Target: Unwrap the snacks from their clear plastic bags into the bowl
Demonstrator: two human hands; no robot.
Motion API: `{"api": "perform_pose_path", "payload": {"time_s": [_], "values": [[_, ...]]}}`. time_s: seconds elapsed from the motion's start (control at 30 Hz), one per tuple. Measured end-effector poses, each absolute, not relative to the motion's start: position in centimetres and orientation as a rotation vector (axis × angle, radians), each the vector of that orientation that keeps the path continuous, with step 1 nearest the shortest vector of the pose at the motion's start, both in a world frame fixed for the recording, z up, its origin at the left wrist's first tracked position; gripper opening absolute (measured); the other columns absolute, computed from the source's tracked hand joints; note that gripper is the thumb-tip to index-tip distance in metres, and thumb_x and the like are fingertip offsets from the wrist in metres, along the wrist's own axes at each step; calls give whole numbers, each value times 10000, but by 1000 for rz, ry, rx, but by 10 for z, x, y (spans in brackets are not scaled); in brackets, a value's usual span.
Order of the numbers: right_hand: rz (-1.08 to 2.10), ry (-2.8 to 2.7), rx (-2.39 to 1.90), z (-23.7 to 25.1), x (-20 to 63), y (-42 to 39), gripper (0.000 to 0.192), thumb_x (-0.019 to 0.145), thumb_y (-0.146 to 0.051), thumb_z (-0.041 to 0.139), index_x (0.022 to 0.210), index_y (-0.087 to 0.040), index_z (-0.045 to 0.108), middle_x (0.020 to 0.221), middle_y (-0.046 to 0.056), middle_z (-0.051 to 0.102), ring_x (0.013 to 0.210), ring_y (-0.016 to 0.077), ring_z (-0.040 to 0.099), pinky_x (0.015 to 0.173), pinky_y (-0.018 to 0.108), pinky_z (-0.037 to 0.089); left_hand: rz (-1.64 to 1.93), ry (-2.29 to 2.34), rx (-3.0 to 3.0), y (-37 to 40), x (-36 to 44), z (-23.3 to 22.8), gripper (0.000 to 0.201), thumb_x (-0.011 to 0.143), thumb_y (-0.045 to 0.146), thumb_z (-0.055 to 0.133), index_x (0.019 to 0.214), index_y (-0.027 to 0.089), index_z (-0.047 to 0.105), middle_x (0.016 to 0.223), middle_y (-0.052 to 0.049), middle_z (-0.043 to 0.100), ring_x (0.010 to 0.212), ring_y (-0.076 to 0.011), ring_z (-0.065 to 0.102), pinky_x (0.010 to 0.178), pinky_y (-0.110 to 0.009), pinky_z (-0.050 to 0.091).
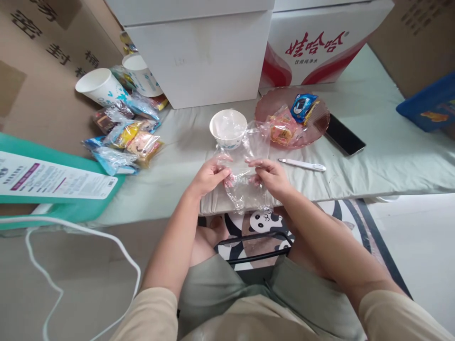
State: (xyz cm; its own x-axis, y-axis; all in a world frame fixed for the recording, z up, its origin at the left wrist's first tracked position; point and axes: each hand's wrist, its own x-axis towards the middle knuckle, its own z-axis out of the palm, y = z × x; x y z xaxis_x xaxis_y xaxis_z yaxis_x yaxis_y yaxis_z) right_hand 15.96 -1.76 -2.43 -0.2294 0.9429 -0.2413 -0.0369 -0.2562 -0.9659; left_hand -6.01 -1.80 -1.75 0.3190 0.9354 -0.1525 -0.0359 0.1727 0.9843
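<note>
My left hand (209, 175) and my right hand (270, 176) both grip a clear plastic bag (245, 182) near the front edge of the pale padded surface (373, 161). The bag hangs crumpled between my fingers and something small and pink shows inside it. Just beyond my hands stands a white paper cup (228, 129) lined with clear film. To its right sits a pink glass plate (322, 124) holding wrapped snacks, one blue packet (303, 105) and one orange-pink packet (280, 129).
A white pen-like stick (302, 165) and a black phone (344, 137) lie right of my hands. A pile of wrapped snacks (124, 139) and two tipped paper cups (101, 86) lie at the left. White and printed boxes (199, 52) stand behind. A green pack (53, 182) and white cable (81, 232) are at left.
</note>
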Motion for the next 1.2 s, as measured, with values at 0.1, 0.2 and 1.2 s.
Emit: {"api": "perform_pose_path", "payload": {"time_s": [0.1,0.2,1.2], "values": [[1663,-1095,-1168,-24,158,-19,127,715,-277,667,777,-211,578,1225,41,695,585,65,626,496,217,494,985,926,1186,-19,-63,-15,224,784,362,770,895,180,701,700,-6,712,586,-116,658,573,-240,526],[1679,-1110,-1103,-23,160,-22,202,685,-271,694,865,-230,613,1369,34,614,680,79,660,516,210,512,1017,965,1228,-19,-66,-17,109,773,282,747,767,172,745,672,-11,698,615,-109,650,599,-233,522],[1125,-1577,-1368,-33,178,-14,681,683,-278,795,1288,-267,483,1332,125,618,1297,307,562,1165,559,373,1245,1138,1127,-12,-58,-20,320,616,235,804,716,191,504,933,2,590,779,-118,627,633,-244,487]]}}
